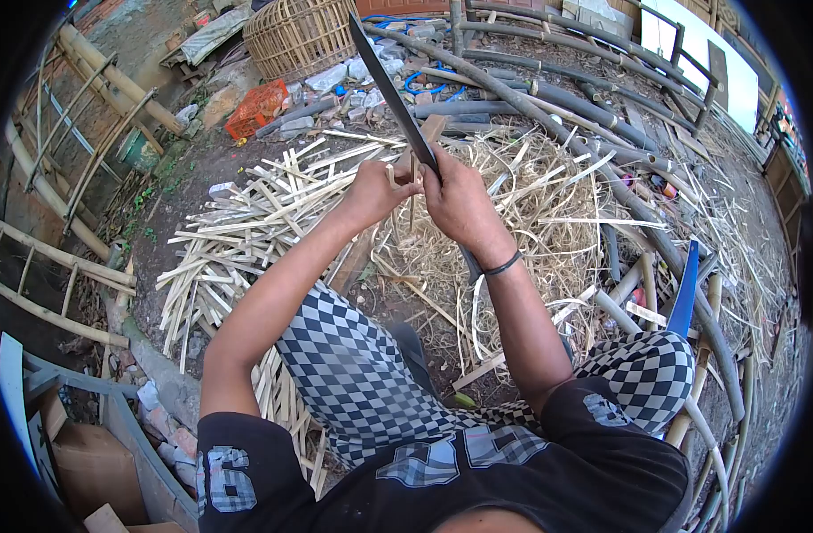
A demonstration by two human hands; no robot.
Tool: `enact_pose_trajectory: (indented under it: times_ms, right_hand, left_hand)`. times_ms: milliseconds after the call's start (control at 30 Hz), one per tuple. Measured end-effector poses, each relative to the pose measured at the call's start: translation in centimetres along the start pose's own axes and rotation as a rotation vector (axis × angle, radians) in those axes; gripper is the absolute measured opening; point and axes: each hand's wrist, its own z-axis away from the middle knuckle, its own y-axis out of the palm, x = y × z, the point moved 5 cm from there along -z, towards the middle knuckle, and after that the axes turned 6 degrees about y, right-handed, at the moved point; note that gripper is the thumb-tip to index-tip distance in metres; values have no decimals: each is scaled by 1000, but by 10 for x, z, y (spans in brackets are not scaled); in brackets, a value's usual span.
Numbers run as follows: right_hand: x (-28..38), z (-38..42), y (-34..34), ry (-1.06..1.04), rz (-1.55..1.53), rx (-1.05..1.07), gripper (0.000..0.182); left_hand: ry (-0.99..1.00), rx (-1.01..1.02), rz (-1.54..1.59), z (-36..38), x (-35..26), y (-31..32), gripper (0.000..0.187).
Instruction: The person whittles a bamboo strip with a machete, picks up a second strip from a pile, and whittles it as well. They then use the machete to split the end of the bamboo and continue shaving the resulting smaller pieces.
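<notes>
My right hand (pixel 462 206) is wrapped round a long machete, its dark blade (pixel 390 93) pointing up and away from me, tilted to the left. Close beside it, my left hand (pixel 377 191) pinches a thin bamboo strip (pixel 412 200) held near the base of the blade. Behind the hands stands a wooden piece (pixel 432 130), partly hidden by the blade. Split bamboo strips (pixel 237 240) lie in a heap to the left of my hands. Under and beyond my right hand is a pile of curly bamboo shavings (pixel 539 195).
Bamboo poles (pixel 637 200) lie along the right side. Farther back are an orange crate (pixel 257 110) and a woven bamboo basket (pixel 297 40). Near my right knee a blue pointed object (pixel 686 293) sticks up. A cardboard box (pixel 95 471) sits at lower left.
</notes>
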Motion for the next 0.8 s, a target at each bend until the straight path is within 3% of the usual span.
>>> enact_pose_trajectory:
  times_ms: [100, 167, 200, 367, 500, 567, 800]
  right_hand:
    - [4, 2, -1, -9, 4, 12, 16]
    - [8, -1, -4, -37, 2, 9, 16]
    - [9, -4, -4, -29, 32, 8, 17]
    - [2, -9, 1, 9, 106, -13, 20]
    - [12, -18, -8, 13, 98, -53, 22]
    - [-1, -19, 1, 113, 149, -44, 21]
    - [-7, -22, -11, 80, 98, 2, 23]
  left_hand:
    - [-88, 61, -19, 4, 3, 9, 28]
    - [2, -14, 35, 2, -1, 2, 27]
    - [-26, 11, -90, -1, 6, 3, 24]
    - [-74, -12, -94, -4, 4, 9, 23]
    - [24, -121, -32, -14, -20, -5, 20]
    - [-69, -39, -98, -10, -6, 7, 24]
    - [2, -41, -33, -16, -6, 8, 34]
